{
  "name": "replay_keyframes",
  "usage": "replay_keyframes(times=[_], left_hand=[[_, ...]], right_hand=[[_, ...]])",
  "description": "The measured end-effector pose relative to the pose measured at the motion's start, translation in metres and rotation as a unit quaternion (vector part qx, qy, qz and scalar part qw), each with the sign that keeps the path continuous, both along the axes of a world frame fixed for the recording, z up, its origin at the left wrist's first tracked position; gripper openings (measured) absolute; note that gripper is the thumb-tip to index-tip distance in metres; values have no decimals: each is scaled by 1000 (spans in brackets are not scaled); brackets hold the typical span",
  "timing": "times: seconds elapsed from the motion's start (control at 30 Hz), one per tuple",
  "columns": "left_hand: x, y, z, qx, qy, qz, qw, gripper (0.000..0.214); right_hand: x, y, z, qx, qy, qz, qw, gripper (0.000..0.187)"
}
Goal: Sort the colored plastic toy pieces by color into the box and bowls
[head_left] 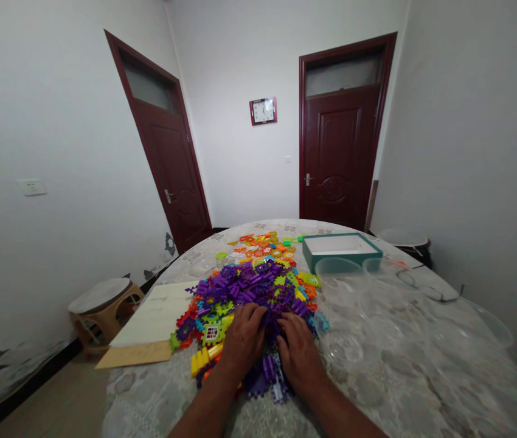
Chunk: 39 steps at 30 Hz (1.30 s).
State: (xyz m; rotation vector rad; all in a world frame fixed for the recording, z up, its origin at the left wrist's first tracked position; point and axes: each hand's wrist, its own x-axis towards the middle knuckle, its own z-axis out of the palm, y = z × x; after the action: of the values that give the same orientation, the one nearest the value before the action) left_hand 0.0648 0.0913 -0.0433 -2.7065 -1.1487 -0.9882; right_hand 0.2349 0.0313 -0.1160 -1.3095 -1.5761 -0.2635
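1. With left fingers (256, 312) bunched and right fingers (288, 320) loosely curled among purple toothed plastic pieces (246, 283); impossible to tell whether gripping any.
2. Heaped mostly just beyond the fingers, on a patterned cloth-covered counter (162, 401).
3. Probably light, stiff, slightly slick; best pinched by flat sides.

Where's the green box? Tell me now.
In the head view, the green box sits right of centre on the far half of the table, just behind the clear bowls and right of the coloured pieces.
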Motion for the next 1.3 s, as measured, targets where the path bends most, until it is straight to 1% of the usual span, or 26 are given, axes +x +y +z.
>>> replay_keyframes(times=[0.3,0.47,0.63,0.73,0.87,1.03,1.17,1.3], left_hand=[[0,-3,5,-3,-3,-2,1000,43],[1,-3,5,-2,-1,-8,1000,39],[2,-5,7,-19,7,-7,1000,40],[1,-5,8,-28,-15,-11,999,37],[-3,0,5,-40,-72,-18,996,24],[-9,6,2,-41,-123,-16,991,21],[-15,7,5,-59,-136,0,989,18],[-19,6,12,-83,-135,22,987,22]], right_hand=[[-1,0,1,7,-3,2,1000,40],[0,-2,6,-17,-2,8,1000,37],[4,-5,10,-39,-11,16,999,34],[7,-7,13,-51,-15,23,998,33],[9,-11,18,-60,-10,32,998,32],[12,-14,24,-79,9,34,996,31],[14,-17,27,-96,23,37,994,32],[14,-19,30,-98,21,36,994,33]])
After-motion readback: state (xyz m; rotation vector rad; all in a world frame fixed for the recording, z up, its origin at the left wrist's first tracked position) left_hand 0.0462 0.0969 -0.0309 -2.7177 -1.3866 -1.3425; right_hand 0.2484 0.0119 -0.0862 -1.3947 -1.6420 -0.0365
